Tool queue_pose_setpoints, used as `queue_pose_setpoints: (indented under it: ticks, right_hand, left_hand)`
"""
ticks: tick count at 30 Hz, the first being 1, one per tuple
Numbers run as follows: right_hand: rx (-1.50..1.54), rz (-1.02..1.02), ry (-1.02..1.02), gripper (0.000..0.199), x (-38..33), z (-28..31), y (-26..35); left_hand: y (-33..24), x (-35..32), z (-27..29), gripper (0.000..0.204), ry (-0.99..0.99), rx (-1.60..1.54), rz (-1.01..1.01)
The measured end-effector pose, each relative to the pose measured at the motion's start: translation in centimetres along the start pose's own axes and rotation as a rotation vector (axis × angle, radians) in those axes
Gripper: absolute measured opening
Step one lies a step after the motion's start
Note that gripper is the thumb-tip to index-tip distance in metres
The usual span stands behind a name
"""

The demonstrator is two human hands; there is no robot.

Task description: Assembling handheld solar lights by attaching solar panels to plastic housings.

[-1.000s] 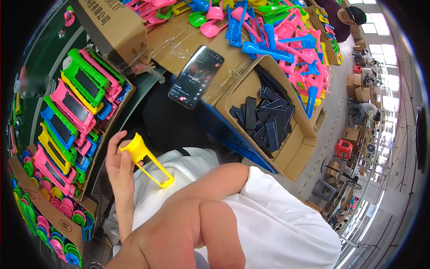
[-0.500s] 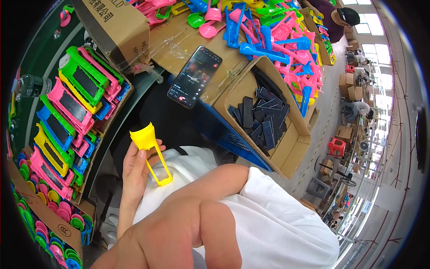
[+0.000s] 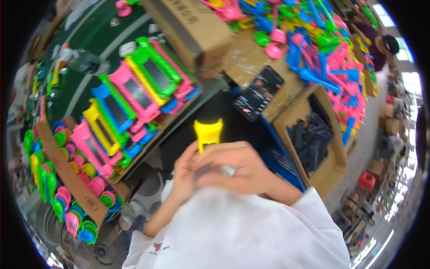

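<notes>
In front of my chest, a yellow plastic frame piece (image 3: 208,131) sticks up with its wide, curved end on top. My left hand (image 3: 184,168) grips its lower part, which is mostly hidden behind the fingers. Across the front comes my right hand (image 3: 237,163), close against the left, with its fingers curled in. A blurred dark patch and a small pale, shiny bit show at the right fingers; what they are I cannot make out.
Racked colourful frames (image 3: 134,92) with dark panels stand at left, above a box of round plastic pieces (image 3: 96,184). A phone (image 3: 257,96) lies on cardboard. To its right is an open carton (image 3: 329,179) of dark strips. Pink and blue scoops (image 3: 345,87) are heaped beyond.
The yellow frame and my left hand have moved right, to the middle. My right hand has come up to meet them from the near side. The view has swung left.
</notes>
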State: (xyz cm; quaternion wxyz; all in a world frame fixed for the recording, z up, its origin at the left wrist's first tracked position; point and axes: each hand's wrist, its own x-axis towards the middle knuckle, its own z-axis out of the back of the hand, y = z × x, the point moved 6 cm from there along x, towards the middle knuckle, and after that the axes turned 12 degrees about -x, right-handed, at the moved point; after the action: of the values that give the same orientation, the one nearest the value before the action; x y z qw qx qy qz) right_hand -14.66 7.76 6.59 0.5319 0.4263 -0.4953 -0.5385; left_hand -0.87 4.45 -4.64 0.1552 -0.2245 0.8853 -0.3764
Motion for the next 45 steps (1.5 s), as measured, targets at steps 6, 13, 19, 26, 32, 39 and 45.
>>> queue_pose_setpoints:
  ticks: [6, 13, 19, 26, 32, 39, 45]
  right_hand:
    - [0.078, -0.609, -0.365, 0.025, -4.8, 1.5, -6.6]
    - [-0.028, -0.584, -0.413, 0.021, -3.7, 1.6, -6.7]
    - [-0.005, -0.539, -0.437, 0.02, -3.4, 0.9, -6.2]
    - [-0.081, -0.55, -0.401, 0.018, -3.2, 1.2, -6.3]
    - [-0.159, -0.561, -0.42, 0.034, -3.4, 1.8, -6.5]
    - [0.022, -0.443, -0.296, 0.042, -3.4, 1.3, -8.4]
    - [0.028, -0.362, -0.291, 0.042, -2.9, 0.5, -7.7]
  left_hand:
    - [-0.1, 1.7, -0.5, 0.055, -0.243, -0.197, 0.015]
    - [0.1, 2.4, -0.3, 0.053, -0.266, -0.121, 0.063]
    - [0.1, 2.2, 0.3, 0.051, -0.303, -0.104, 0.042]
    - [0.6, 2.0, -0.2, 0.05, -0.273, -0.072, 0.058]
    - [0.9, 2.5, -0.4, 0.051, -0.246, -0.012, 0.059]
    - [0.8, 2.3, -0.7, 0.047, -0.25, 0.056, 0.135]
    - [2.4, 1.9, 0.3, 0.044, -0.248, -0.189, 0.239]
